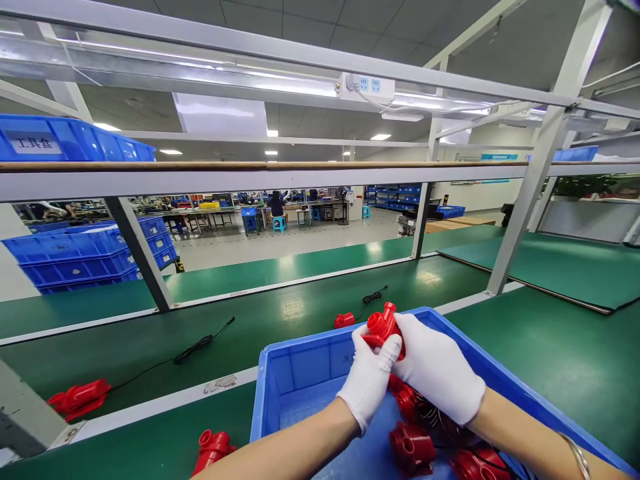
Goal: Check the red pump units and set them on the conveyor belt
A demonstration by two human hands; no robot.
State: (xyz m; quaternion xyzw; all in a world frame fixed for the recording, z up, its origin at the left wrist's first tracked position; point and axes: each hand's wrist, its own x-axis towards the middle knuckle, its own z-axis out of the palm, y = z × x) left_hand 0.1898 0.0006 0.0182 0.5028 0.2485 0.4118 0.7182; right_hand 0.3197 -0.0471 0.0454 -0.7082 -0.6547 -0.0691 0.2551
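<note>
Both my hands wear white gloves and are closed around one red plastic pump-like housing (383,324) with round ports, held above a blue plastic bin (300,380). My left hand (373,373) grips its lower left side, thumb across the front. My right hand (435,363) wraps its right side; most of those fingers are hidden behind the part. Inside the bin, under my right hand, lie several similar red housings (413,448) with black cables. Another red housing (213,448) rests on the green bench beside my left forearm.
On the green belt (260,320) beyond the bin lie two red housings with coiled black cables, one (80,398) at left and one (345,321) behind the bin. Metal posts (530,200) and a shelf rail (280,179) cross ahead. Stacked blue bins (90,253) stand at left.
</note>
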